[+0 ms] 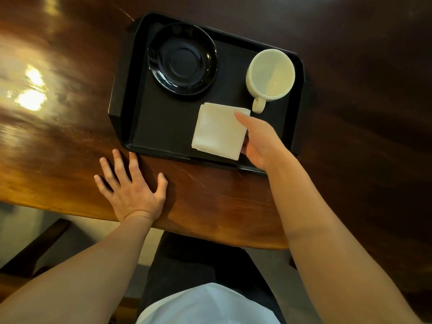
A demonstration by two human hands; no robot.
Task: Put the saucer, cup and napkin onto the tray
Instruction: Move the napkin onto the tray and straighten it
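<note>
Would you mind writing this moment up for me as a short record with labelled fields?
surface: brown wooden table
tray: black rectangular tray on the table
saucer: black saucer, empty, far left part of the tray
cup: cream cup, upright, empty, far right part of the tray, handle toward the person
napkin: folded white napkin, near part of the tray
left hand: left hand flat on the table, fingers spread, holding nothing
right hand: right hand gripping the napkin's right edge

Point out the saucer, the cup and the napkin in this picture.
saucer (183,59): head view, centre well.
cup (271,74): head view, inside bottom.
napkin (217,130): head view, middle of the folded top face.
</note>
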